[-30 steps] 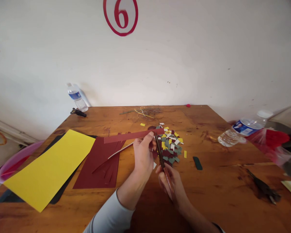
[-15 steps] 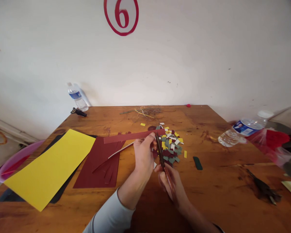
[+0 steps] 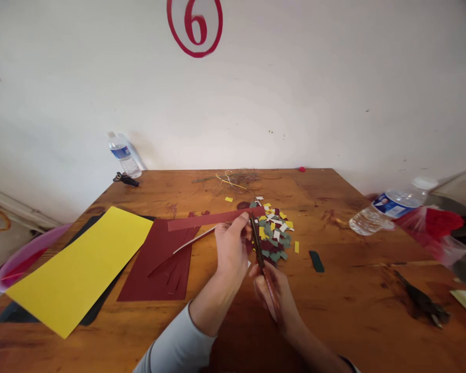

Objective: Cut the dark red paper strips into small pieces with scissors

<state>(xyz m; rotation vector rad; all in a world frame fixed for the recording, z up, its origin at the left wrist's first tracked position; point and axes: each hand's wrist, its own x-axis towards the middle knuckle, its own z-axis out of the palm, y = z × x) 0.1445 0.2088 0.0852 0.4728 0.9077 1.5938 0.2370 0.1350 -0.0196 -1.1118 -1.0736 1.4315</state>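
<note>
My left hand (image 3: 232,241) pinches a dark red paper strip (image 3: 200,221) near its right end, above the table. The strip's tip crosses the blades of a pair of scissors (image 3: 257,243). Around the scissors' handles my right hand (image 3: 275,290) is closed; the grip is partly hidden. Just behind and to the right of the blades lies a pile of small cut paper pieces (image 3: 276,234) in white, yellow, grey-green and dark red. Left of my left hand, a dark red sheet (image 3: 151,269) lies flat with narrow offcuts on it.
A yellow sheet (image 3: 81,264) overlaps a dark sheet (image 3: 93,313) at left. Water bottles stand at back left (image 3: 125,155) and right (image 3: 392,204). A dark green piece (image 3: 317,261) and a black tool (image 3: 421,298) lie at right. Tangled wire (image 3: 233,178) sits at the back.
The paper strip and my left hand have shifted very slightly to the right. The scissors stay at the strip's right end, almost unmoved.
</note>
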